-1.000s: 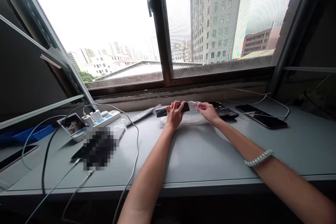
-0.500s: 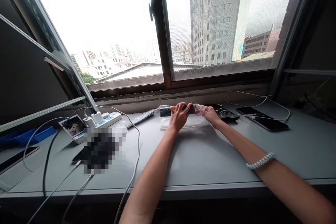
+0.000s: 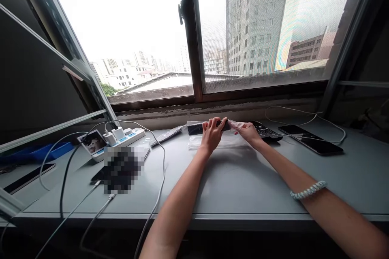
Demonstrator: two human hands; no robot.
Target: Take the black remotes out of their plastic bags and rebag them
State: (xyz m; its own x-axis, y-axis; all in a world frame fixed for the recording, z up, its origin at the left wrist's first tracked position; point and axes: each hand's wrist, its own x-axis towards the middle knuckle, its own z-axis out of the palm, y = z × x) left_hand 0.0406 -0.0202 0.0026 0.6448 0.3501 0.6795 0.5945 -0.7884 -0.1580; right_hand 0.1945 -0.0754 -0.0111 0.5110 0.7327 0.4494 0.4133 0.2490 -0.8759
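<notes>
Near the back of the desk, a long dark remote-like object (image 3: 195,129) in a clear plastic sleeve is held by my left hand (image 3: 212,132), whose fingers wrap over its top. My right hand (image 3: 248,132) pinches the bunched end of the clear plastic (image 3: 234,124) at the object's right end. Below both hands, more clear plastic wrapping (image 3: 196,142) lies flat on the desk (image 3: 237,186). Just behind my right hand rests a black remote with many buttons (image 3: 267,132), partly covered by the hand.
A wrapped remote (image 3: 167,135) lies left of the hands. Farther left are a power strip (image 3: 130,138) with plugs, a photo card (image 3: 92,142), a pixelated dark device (image 3: 121,170) and loose cables. On the right lies a black phone (image 3: 313,139) with a white cable over it.
The view has shifted slightly, moving the scene right. My right hand has drawn the plastic end a little away from my left hand, stretching it out.
</notes>
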